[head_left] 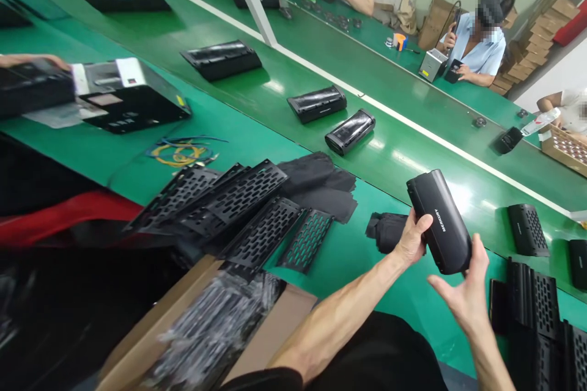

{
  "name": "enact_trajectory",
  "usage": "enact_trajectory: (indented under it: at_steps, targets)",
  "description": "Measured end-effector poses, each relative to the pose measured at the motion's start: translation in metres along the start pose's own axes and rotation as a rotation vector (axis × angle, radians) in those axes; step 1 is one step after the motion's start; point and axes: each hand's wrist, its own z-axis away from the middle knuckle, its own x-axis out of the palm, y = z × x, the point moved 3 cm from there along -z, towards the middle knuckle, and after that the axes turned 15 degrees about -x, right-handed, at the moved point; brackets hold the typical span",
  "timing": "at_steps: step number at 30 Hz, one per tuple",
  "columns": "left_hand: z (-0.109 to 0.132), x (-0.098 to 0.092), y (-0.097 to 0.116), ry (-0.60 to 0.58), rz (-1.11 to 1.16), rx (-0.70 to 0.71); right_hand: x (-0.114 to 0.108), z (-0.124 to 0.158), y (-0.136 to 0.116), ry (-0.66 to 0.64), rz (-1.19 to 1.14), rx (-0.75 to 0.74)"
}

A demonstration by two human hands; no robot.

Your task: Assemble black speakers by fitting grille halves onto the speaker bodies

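Observation:
A black speaker housing (441, 223) with white "MERKURY" lettering is held tilted over the green bench. My left hand (413, 238) is closed round its left side, thumb on the front face. At its lower right end is my right hand (465, 293), the fingers against or just behind the edge and the thumb stretched away from it. Folded black cloth-like pieces (387, 232) lie just left of my left hand. Perforated black grilles (261, 232) are piled further left, beside dark flat sheets (316, 180).
An open carton (183, 311) with plastic-wrapped parts stands front left. Black housings (316, 102) sit along the green conveyor (275, 104). Grille-fronted housings (527, 299) are stacked at right. A boxy device (132, 95) and coiled cables (178, 151) lie left. Co-workers (477, 43) sit across.

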Motion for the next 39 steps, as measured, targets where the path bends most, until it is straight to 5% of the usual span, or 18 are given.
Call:
enact_trajectory:
  at_steps: [4, 7, 10, 13, 17, 21, 25, 28, 31, 35, 39]
  targets:
    - [-0.001, -0.009, 0.008, 0.053, -0.105, -0.052, 0.006, 0.012, 0.010, 0.161, -0.001, 0.084]
    - [0.002, -0.013, 0.057, 0.003, -0.405, -0.040, -0.017, 0.014, 0.018, 0.082, -0.098, 0.137]
    - [0.006, 0.000, 0.114, -0.153, -0.906, -0.002, -0.039, 0.021, 0.020, -0.002, -0.153, 0.107]
    - [0.009, 0.015, 0.136, -0.384, -1.205, -0.112, -0.047, 0.024, 0.022, -0.051, -0.189, 0.079]
    - [0.012, 0.015, 0.130, -0.361, -1.192, -0.069, -0.055, 0.018, 0.029, -0.104, -0.231, 0.069]
    - [0.024, -0.003, 0.102, -0.271, -0.880, -0.051, -0.064, 0.016, 0.034, -0.089, -0.355, 0.090]
    - [0.041, -0.024, 0.040, -0.221, -0.370, -0.179, -0.032, 0.026, 0.024, 0.070, -0.507, 0.117]
    - [0.052, -0.043, 0.005, -0.240, -0.348, -0.403, -0.005, 0.026, 0.018, -0.046, -0.388, 0.146]
    - [0.051, -0.061, 0.021, -0.123, -0.557, -0.359, -0.012, 0.017, 0.016, -0.196, -0.115, 0.052]
    - [0.044, -0.055, 0.060, -0.140, -0.913, -0.213, -0.027, 0.008, 0.014, -0.527, 0.294, -0.165]
    - [0.050, -0.050, 0.057, -0.104, -1.066, -0.205, -0.024, 0.013, 0.017, -0.660, 0.279, -0.247]
